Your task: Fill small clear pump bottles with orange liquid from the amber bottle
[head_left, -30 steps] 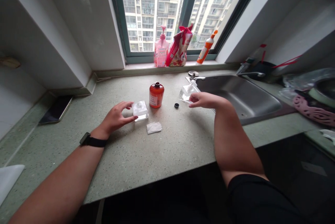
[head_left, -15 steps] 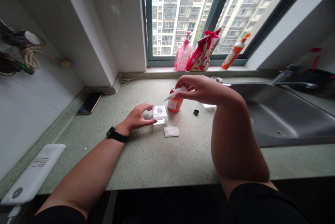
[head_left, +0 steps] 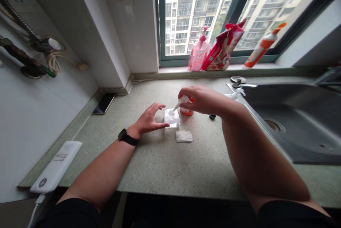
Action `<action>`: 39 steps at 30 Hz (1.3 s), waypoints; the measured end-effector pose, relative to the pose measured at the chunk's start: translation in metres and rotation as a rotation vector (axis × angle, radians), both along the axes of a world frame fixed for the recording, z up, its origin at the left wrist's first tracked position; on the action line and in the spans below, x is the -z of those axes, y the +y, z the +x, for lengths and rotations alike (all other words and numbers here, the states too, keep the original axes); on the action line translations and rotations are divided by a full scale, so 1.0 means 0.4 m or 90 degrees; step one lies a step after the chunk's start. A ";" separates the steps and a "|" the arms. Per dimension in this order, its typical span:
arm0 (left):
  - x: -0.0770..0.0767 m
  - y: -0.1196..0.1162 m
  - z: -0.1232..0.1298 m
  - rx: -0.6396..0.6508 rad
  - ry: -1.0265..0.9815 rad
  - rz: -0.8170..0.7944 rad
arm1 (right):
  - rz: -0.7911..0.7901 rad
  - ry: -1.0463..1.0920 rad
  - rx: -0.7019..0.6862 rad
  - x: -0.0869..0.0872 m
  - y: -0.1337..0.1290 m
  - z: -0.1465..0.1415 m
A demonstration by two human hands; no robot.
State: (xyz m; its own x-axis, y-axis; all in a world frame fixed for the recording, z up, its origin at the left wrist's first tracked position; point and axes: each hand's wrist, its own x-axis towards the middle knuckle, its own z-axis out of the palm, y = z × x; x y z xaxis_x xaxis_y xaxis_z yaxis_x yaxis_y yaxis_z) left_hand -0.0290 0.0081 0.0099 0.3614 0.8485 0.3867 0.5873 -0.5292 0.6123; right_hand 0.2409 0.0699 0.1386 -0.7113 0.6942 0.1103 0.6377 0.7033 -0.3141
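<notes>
1. The left hand (head_left: 152, 120) is open in a curve: the thumb and the forefinger are spread wide apart, around the near-left side of the clear square bottle (head_left: 172, 118). The thumb tip is at its front lower edge; whether it presses the glass, I cannot tell.
2. The clear square bottle stands upright on the counter (head_left: 207, 174), just to the right of the left fingers, and below the right fingertips.
3. The right hand (head_left: 198, 101) pinches a whitish translucent nozzle (head_left: 182, 101) between the thumb and the bent fingers. The nozzle is tilted, and its thin tip points down-left to the mouth of the square bottle; I cannot tell if they are touching.
4. The orange bottle (head_left: 187, 111) stands right under the right fingers, which hide its upper part.
5. A folded white tissue (head_left: 184, 136) lies nearer to the body than both hands' fingers.
6. The small black cap (head_left: 212, 117) lies to the right of the right fingers, beneath the wrist.
7. A white pump head (head_left: 239, 91) shows beyond the right wrist, beside the sink (head_left: 303, 114).
8. A dark phone (head_left: 104, 103) lies well apart, to the left of the left fingers.
</notes>
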 end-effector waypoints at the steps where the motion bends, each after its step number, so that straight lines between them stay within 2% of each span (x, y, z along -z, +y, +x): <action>1: -0.001 -0.001 0.002 0.000 0.000 0.006 | 0.004 -0.007 -0.007 0.004 -0.003 -0.006; 13: 0.014 0.005 0.000 -0.008 -0.023 0.033 | 0.025 -0.002 -0.088 0.077 -0.004 -0.078; 20: 0.015 0.009 -0.010 -0.004 -0.031 0.030 | 0.008 -0.002 -0.086 0.095 -0.004 -0.092; 28: -0.002 0.006 -0.017 0.005 -0.019 0.036 | 0.000 -0.010 -0.148 0.100 -0.005 -0.103; 33: 0.001 0.007 -0.016 0.015 -0.033 0.048 | -0.006 0.012 -0.118 0.106 -0.005 -0.107; 39: 0.002 0.007 -0.016 0.019 -0.032 0.042 | -0.007 0.013 -0.132 0.113 0.003 -0.112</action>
